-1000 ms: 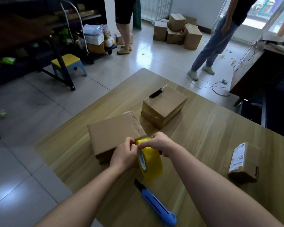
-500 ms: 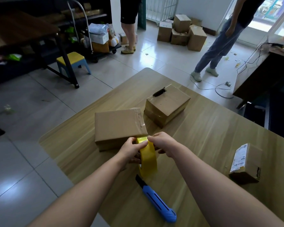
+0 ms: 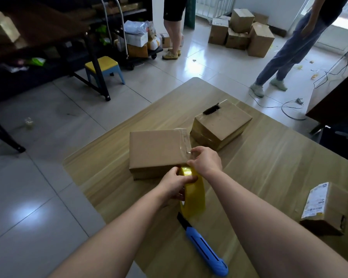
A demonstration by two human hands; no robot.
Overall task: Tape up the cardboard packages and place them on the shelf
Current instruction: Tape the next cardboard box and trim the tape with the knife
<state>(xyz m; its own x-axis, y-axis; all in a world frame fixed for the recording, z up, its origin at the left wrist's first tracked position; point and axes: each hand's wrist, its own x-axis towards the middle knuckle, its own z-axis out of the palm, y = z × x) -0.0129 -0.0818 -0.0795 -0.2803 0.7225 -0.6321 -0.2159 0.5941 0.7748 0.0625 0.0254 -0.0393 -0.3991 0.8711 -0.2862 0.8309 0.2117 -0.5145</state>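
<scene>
A flat cardboard package (image 3: 155,151) lies on the wooden table (image 3: 269,167), with clear tape across its right end. My left hand (image 3: 174,184) grips the yellow tape roll (image 3: 193,193), which stands on edge at the package's near right corner. My right hand (image 3: 206,159) pinches the loose tape end and holds it up against that corner. A second, thicker package (image 3: 221,125) sits just behind, with a black cutter (image 3: 212,109) on top. A small labelled package (image 3: 325,207) lies at the right.
A blue utility knife (image 3: 203,245) lies on the table near me. A dark shelf (image 3: 38,37) stands at the left, with a yellow stool (image 3: 103,67) and a loaded cart (image 3: 141,41) beside it. Two people stand on the tiled floor near stacked boxes (image 3: 241,31). Cables (image 3: 285,105) trail at the right.
The flat package has turned square to me. My right hand has lifted away from the roll, drawing a strip of tape up onto the package's corner. My left hand stays on the roll.
</scene>
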